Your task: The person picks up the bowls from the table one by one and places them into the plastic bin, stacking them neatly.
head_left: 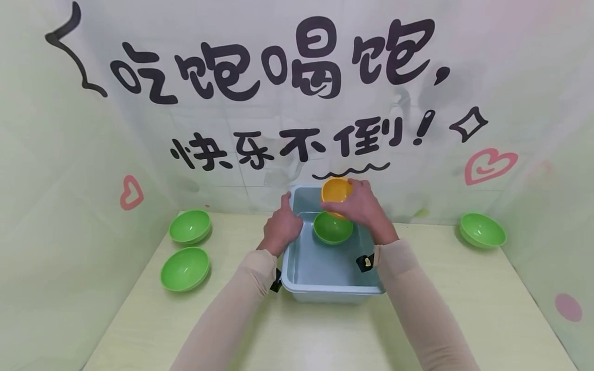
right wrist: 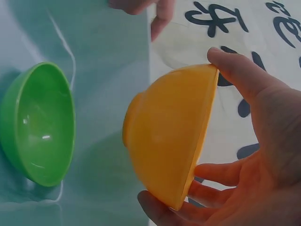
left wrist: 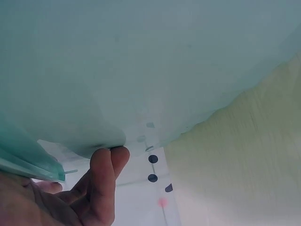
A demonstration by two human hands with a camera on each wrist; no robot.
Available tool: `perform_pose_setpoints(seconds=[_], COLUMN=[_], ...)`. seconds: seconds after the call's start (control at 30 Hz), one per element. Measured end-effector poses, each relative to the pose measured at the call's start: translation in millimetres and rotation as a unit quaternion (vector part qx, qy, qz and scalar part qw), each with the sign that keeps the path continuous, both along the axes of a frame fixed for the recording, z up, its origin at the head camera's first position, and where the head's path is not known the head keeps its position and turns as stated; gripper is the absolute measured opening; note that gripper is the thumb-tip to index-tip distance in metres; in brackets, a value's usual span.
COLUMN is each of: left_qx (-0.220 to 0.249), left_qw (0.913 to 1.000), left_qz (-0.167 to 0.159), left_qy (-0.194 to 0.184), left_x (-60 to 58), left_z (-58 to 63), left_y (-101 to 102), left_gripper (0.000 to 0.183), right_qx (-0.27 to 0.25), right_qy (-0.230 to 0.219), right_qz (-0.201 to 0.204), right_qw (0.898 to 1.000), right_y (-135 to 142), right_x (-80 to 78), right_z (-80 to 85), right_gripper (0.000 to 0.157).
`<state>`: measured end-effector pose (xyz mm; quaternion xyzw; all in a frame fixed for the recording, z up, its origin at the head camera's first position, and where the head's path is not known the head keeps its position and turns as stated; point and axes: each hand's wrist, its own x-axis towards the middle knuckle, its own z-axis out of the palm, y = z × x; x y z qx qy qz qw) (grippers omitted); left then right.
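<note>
The right hand (head_left: 362, 205) has its fingers (right wrist: 221, 173) clamped on the orange bowl (head_left: 335, 190); the left hand (head_left: 284, 226) grips the tub (head_left: 329, 289). A green bowl (head_left: 333, 231) sits inside, three others (head_left: 185, 269) (head_left: 190, 226) (head_left: 483, 230) on the worktop (head_left: 315, 335).

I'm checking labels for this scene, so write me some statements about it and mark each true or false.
1. The right hand holds an orange bowl. True.
2. The left hand touches nothing. False: it grips the rim of the blue tub.
3. Inside the tub is a green bowl. True.
4. A second green bowl stands on the table, right of the tub. True.
5. Three bowls stand left of the tub. False: two do, a farther bowl and a nearer bowl.
</note>
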<state>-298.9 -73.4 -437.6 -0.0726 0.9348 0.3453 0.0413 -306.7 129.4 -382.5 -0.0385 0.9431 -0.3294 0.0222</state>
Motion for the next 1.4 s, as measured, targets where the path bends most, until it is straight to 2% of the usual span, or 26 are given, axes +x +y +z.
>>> perform_pose_setpoints(seconds=[0.17, 0.43, 0.7, 1.07, 1.27, 1.4], left_qx=[-0.007, -0.003, -0.009, -0.007, -0.008, -0.008], left_qw=[1.0, 1.0, 0.9999, 0.9998, 0.9999, 0.9999], left_qz=[-0.003, 0.002, 0.003, 0.006, 0.007, 0.006], left_qy=[-0.004, -0.007, -0.01, -0.016, -0.013, -0.012], left_x=[1.0, 0.1, -0.5, -0.8, 0.0, 0.6], left_z=[0.1, 0.7, -0.9, 0.5, 1.6, 1.2], left_y=[2, 1, 1, 0, 1, 1], left_gripper=[0.08, 0.079, 0.079, 0.079, 0.079, 0.079], right_qx=[0.007, -0.005, 0.05, 0.058, 0.08, 0.122], right_qy=[-0.014, -0.016, -0.012, -0.035, -0.029, -0.018], right_qz=[-0.007, -0.009, 0.001, 0.03, 0.031, 0.023], right_qw=[1.0, 1.0, 0.999, 0.997, 0.996, 0.992], right_y=[-5, -10, -16, -21, -20, -21], right_x=[0.1, -2.3, -4.4, -1.5, -2.3, -0.2], right_z=[-10.6, -18.5, -31.0, -34.1, -35.7, -37.6], right_gripper=[0.111, 0.11, 0.111, 0.11, 0.104, 0.097])
